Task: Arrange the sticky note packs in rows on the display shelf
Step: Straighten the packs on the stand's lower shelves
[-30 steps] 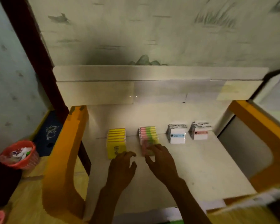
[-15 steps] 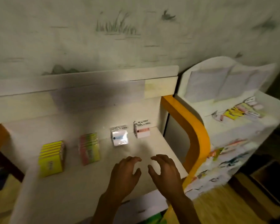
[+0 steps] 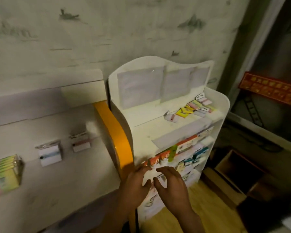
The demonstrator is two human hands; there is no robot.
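On the pale display shelf (image 3: 74, 179) at the left stand a pink, green and yellow row of sticky note packs (image 3: 4, 172), a white pack with a blue band (image 3: 50, 154) and a white pack with a pink band (image 3: 81, 142). A loose pile of sticky note packs (image 3: 191, 110) lies on the top level of the white rack (image 3: 223, 105) to the right. My left hand (image 3: 134, 187) and my right hand (image 3: 171, 185) hover side by side in front of the rack's lower levels, fingers loosely curved, holding nothing.
An orange curved side panel (image 3: 118, 137) separates the shelf from the white rack. The rack's lower levels hold several coloured stationery boxes (image 3: 183, 152). A dark wooden crate (image 3: 238, 169) sits on the floor at the right, under a red sign (image 3: 269, 88).
The view has swung right, from the display shelf to the white rack. Both hands left the multicoloured packs on the shelf and moved right, past the orange panel.
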